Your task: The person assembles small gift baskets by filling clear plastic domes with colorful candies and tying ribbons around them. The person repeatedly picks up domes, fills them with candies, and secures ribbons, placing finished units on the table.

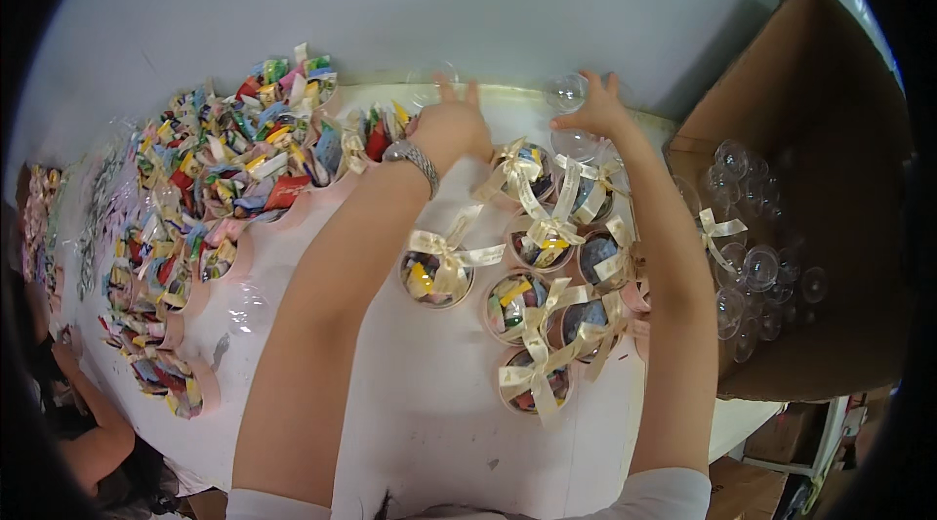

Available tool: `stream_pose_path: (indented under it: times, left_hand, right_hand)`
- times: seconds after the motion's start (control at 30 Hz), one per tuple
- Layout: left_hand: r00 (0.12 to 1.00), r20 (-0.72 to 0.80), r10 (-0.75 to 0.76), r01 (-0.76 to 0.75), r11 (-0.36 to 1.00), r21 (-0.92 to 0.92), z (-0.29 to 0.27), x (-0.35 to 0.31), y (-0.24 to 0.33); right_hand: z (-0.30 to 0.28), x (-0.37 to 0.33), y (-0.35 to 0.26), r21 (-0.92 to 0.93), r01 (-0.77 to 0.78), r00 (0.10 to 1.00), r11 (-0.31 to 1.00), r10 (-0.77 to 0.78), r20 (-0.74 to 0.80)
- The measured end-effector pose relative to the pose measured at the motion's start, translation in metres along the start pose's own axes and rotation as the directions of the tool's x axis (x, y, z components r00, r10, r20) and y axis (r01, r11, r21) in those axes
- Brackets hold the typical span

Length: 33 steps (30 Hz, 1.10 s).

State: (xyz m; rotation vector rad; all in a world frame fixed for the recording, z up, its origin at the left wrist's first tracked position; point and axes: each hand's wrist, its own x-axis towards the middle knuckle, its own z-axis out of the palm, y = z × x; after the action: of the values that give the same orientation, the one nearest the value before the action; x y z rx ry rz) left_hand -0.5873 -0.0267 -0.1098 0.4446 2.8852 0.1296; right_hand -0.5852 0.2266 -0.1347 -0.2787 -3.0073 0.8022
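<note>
My left hand [455, 124] reaches to the table's far edge, its visible fingers stretched and apart. A clear plastic dome [422, 81] overlaps its fingertips; whether they grip it I cannot tell. Right of it, my right hand [598, 111] has thumb and fingers spread beside another clear dome [564, 90]. A further clear dome [574, 143] lies just below that thumb. Between my forearms stand several round tubs with clear domed lids and cream ribbon bows, one tub [435, 278] apart from the cluster [535, 245]. Colourful small wrapped packets show through the lids.
Many open pink tubs [291, 217] heaped with wrapped packets [234, 154] cover the left side. A cardboard box [830, 227] holding clear domes [760, 268] stands at the right. A wall [390, 2] rises behind the table. Another person's arm [102, 427] is at the lower left.
</note>
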Motion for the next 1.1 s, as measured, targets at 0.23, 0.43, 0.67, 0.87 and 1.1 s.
stream_pose_path:
  times: [0.23, 0.43, 0.67, 0.87, 1.1]
  left_hand:
    - [0.971, 0.056, 0.231, -0.221, 0.964, -0.149, 0.012, 0.038, -0.006]
    - [0.973, -0.144, 0.182, -0.212, 0.441, -0.872, -0.014, -0.006, -0.024]
    - [0.961, -0.261, 0.096, -0.273, 0.502, -0.821, -0.066, -0.214, -0.124]
    - [0.992, -0.054, -0.11, -0.004, 0.413, -0.911, 0.005, -0.311, -0.17]
    - [0.759, -0.645, -0.084, -0.02, 0.988, -0.152, 0.062, -0.369, -0.143]
  right_hand:
    - [0.019, 0.004, -0.044, 0.118, 0.089, 0.971, 0.989, -0.112, 0.211]
    - [0.001, 0.003, -0.082, 0.277, 0.389, 0.918, 0.878, -0.394, -0.042]
    - [0.009, -0.138, -0.207, 0.317, 0.708, 0.696, 0.631, -0.7, -0.16]
    - [0.077, -0.213, -0.233, 0.285, 0.658, 0.649, 0.697, -0.717, 0.255]
    - [0.034, -0.048, -0.14, -0.42, 0.319, 0.887, 0.85, -0.424, -0.182]
